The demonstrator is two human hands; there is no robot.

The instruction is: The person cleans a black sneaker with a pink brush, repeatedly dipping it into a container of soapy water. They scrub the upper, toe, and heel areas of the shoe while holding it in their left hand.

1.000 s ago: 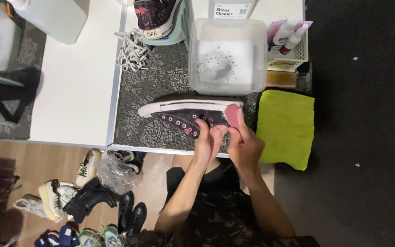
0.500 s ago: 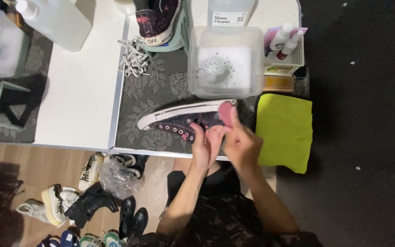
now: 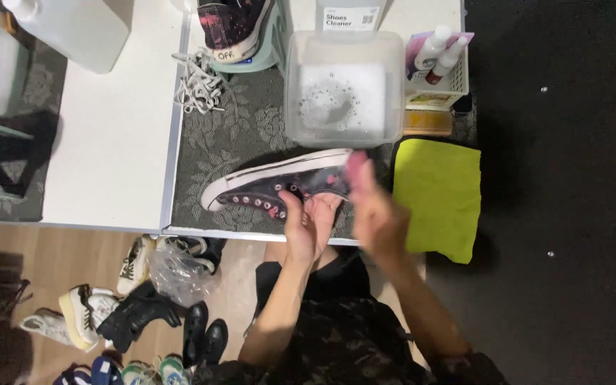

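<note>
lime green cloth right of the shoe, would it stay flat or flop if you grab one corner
The lime green cloth would probably flop: it lies flat and thin, and its lower edge seems to drape past the mat edge. It looks light, so a push would likely bunch it rather than slide it whole. No risk of rolling or breaking.

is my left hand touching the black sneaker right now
Touching. The head view shows the left hand lying on the black sneaker, its fingers overlapping the upper with no gap. The right hand is motion-blurred.
</note>
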